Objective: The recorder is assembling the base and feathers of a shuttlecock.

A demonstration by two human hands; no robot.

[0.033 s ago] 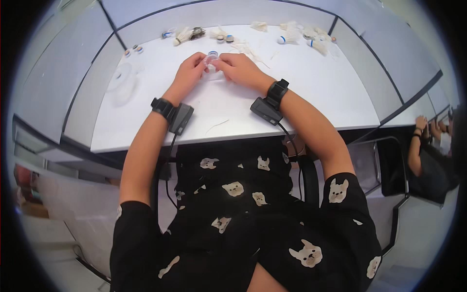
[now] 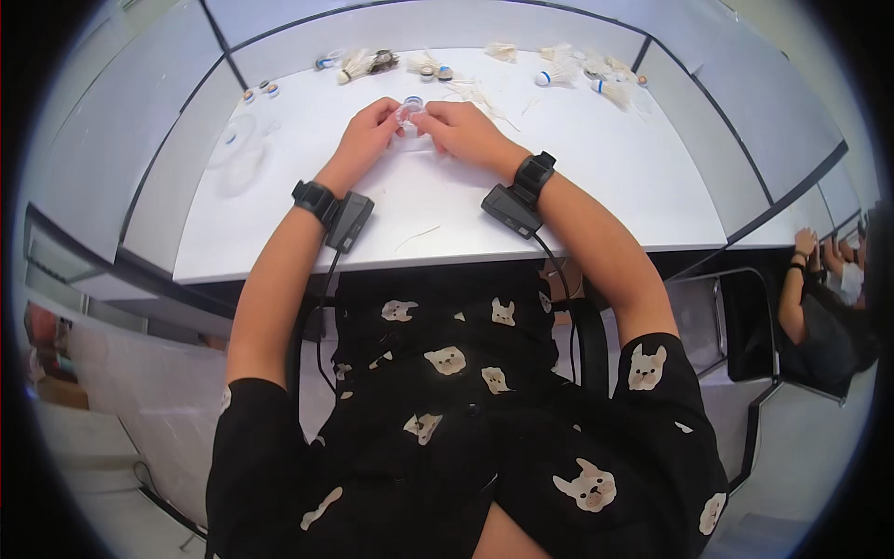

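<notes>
You've got a black chair [image 2: 751,321] at the frame's right, a co-worker [image 2: 818,340] just beyond, white partition [image 2: 521,28] along the top!

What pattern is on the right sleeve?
The right sleeve is black with cream dog faces; head view.

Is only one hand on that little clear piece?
No, the fingers of both the left hand and the right hand are on the clear piece.

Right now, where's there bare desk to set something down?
Widest: desk between the right wristband, the right panel and the shuttlecocks behind. A smaller patch lies between that and the left wristband, beyond a thin strand. The back is crowded; see-through plastic takes part of the left.
</notes>
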